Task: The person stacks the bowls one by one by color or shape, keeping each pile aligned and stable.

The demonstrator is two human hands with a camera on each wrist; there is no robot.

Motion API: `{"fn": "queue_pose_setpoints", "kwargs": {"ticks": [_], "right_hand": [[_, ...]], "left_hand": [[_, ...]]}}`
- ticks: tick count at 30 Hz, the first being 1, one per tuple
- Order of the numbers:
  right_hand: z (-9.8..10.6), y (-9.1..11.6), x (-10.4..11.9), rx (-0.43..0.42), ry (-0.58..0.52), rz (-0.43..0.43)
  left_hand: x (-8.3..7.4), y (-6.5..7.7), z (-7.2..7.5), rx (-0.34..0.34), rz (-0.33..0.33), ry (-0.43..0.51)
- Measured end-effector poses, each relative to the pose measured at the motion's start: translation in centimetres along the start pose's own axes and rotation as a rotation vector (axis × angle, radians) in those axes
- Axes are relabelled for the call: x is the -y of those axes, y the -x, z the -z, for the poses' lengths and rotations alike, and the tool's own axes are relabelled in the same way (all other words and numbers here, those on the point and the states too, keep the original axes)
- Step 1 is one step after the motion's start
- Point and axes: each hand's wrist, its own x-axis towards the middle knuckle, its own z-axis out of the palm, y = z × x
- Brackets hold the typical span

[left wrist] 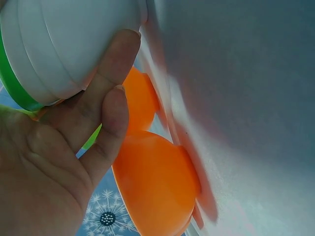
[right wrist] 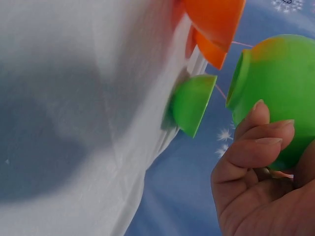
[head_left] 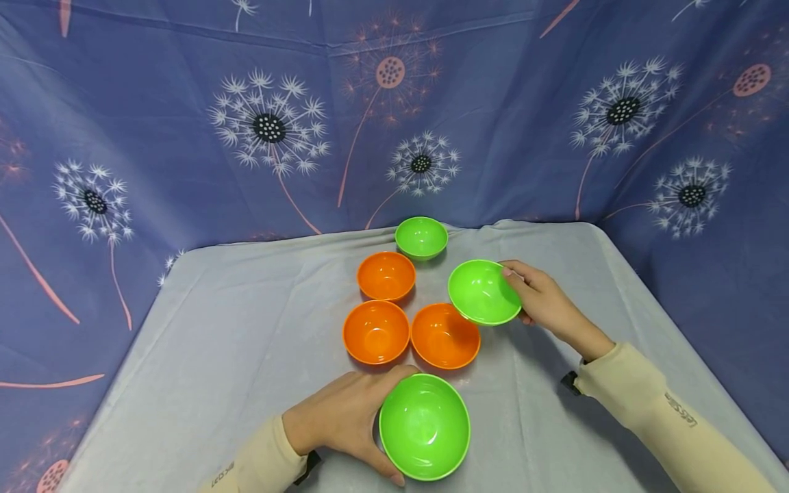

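Note:
In the head view my left hand (head_left: 351, 411) curls round the left side of a green bowl (head_left: 425, 426) at the table's near edge. The left wrist view shows this bowl's outside as white (left wrist: 64, 44) below a green rim; whether its base touches the table I cannot tell. My right hand (head_left: 545, 298) pinches the rim of a second green bowl (head_left: 483, 292), thumb inside and fingers outside. That bowl is raised off the table, overlapping the right orange bowl (head_left: 445, 337) in the head view. Its green outside (right wrist: 280, 88) faces the right wrist camera.
Two more orange bowls, a near one (head_left: 376, 333) and a farther one (head_left: 386, 276), stand left of centre. A smaller-looking green bowl (head_left: 422, 238) stands at the table's back edge. Grey cloth (head_left: 259, 329) covers the table; a blue dandelion-print curtain (head_left: 493, 103) hangs behind and at both sides.

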Motion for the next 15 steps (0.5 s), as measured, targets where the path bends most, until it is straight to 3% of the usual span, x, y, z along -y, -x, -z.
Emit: {"fn": "queue_pose_setpoints", "kwargs": {"ticks": [15], "right_hand": [[-0.59,0.66,1.08,0.013,-0.020,0.002]], "left_hand": [[-0.04,0.10,0.07,0.010,0.020,-0.015]]}}
